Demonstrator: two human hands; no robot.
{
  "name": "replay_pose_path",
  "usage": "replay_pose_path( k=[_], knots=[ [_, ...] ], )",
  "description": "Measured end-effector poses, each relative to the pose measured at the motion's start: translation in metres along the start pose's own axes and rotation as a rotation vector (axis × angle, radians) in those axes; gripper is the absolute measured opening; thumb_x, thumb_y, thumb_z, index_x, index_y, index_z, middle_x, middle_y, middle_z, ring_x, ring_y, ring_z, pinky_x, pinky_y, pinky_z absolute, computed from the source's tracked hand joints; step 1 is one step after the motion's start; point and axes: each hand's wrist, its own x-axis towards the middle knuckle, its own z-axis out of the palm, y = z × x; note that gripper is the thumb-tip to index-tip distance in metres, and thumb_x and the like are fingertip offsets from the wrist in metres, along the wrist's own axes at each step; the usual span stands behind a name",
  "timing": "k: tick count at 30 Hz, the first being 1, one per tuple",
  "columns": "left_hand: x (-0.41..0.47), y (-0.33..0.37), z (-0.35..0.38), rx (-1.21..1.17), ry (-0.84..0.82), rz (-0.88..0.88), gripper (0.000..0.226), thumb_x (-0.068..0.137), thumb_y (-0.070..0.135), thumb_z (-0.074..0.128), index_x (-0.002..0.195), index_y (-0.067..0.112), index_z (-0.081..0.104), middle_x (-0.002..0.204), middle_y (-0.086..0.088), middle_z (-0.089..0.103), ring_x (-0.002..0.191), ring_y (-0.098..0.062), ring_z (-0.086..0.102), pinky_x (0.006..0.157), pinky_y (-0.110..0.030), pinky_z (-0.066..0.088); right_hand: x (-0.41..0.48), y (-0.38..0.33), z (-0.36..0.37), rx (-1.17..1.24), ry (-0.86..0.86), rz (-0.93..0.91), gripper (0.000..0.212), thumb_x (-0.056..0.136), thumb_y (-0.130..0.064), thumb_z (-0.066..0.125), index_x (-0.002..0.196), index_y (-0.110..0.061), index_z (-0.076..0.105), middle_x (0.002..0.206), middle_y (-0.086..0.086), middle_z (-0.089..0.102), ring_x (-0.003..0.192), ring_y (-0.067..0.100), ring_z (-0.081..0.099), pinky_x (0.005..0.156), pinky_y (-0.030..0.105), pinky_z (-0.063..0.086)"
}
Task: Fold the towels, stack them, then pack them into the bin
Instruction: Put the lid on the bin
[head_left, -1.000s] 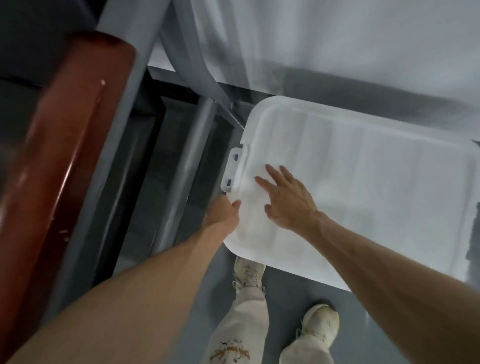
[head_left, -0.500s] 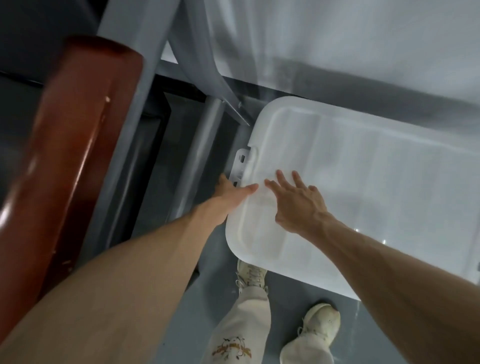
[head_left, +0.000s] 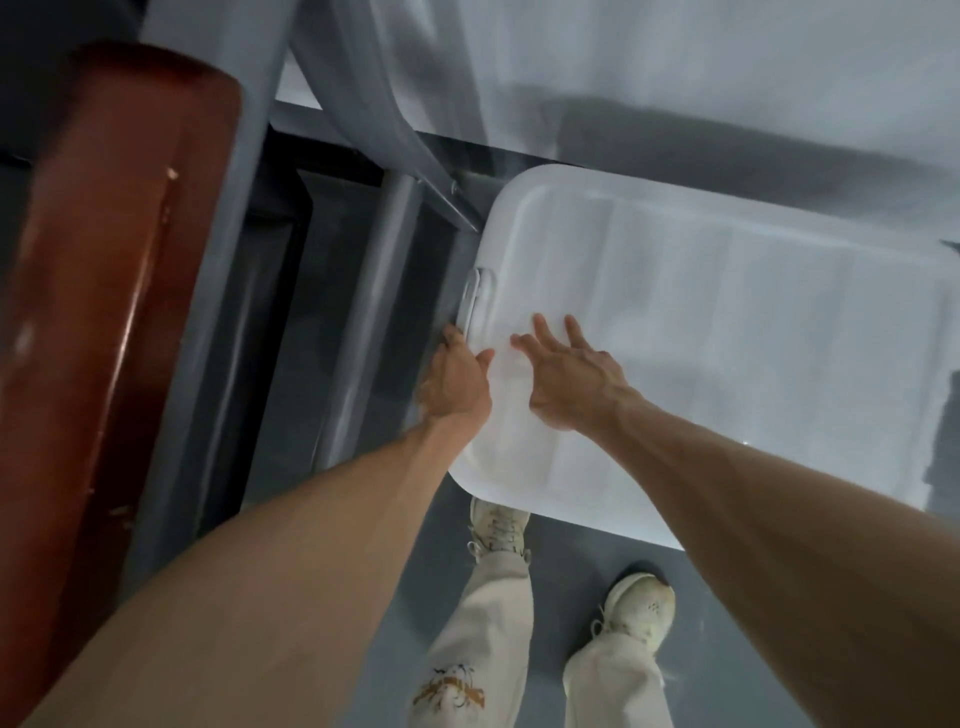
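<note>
Where you stand: at the near long side of the bin (head_left: 597, 519), with your left shoe (head_left: 498, 525) at its near edge.
Bin: it sits on the grey floor, its far side under the hanging white cloth (head_left: 675, 67). The lid (head_left: 727, 338) is on it.
Towels: not to be seen. The lid is milky, so I cannot tell what lies inside.
Long axis: it runs from the latch (head_left: 475, 296) at the left end of the bin away to your right.
Left hand (head_left: 457, 379): at the left end of the bin, just below the latch, with the thumb on top of the lid and the fingers going over the end edge. Whether they hook under the rim, I cannot tell.
Right hand (head_left: 566, 379): flat on the lid near the same end, fingers straight and spread, holding nothing. It seems to press down.
Latch: it lies close against the end of the bin. Locked or not, I cannot tell.
Step, as I judge: closing the bin, so the task is near its end.
Next move turns on: the latch is just beyond your left fingertips, on the far side of them. Your left hand is the nearer one, so let it work the latch while the right holds the lid down.
</note>
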Motion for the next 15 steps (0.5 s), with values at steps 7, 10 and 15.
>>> replay_pose_path(
  k=[7,10,15],
  knots=[
    [-0.004,0.007,-0.01,0.15,0.033,0.052,0.049,0.102,0.031,0.041,0.141,0.003,0.031,0.129,-0.021,0.055,0.117,-0.039,0.054,0.093,-0.046,0.044,0.001,-0.01,-0.012,0.014,-0.055,0.023,0.072,0.089,-0.012,0.044,0.151,-0.029,0.012,0.161,-0.005,-0.004,0.147,0.03,-0.008,0.116,0.052,0.021],
    [-0.008,0.011,-0.003,0.217,0.089,0.105,0.04,0.103,0.026,0.037,0.134,0.001,0.035,0.119,-0.022,0.06,0.107,-0.04,0.059,0.082,-0.045,0.047,0.002,-0.007,-0.017,0.053,-0.071,0.029,0.071,0.088,-0.009,0.042,0.151,-0.029,0.016,0.161,-0.005,0.0,0.148,0.028,-0.005,0.117,0.051,0.019],
    [-0.011,0.016,-0.004,0.296,0.003,0.065,0.046,0.102,0.021,0.039,0.141,-0.001,0.027,0.134,-0.022,0.05,0.117,-0.038,0.054,0.087,-0.043,0.044,-0.006,0.004,-0.015,0.137,-0.042,-0.043,0.066,0.091,-0.009,0.041,0.152,-0.023,0.018,0.161,-0.003,0.003,0.148,0.024,-0.004,0.119,0.044,0.013]
  ],
)
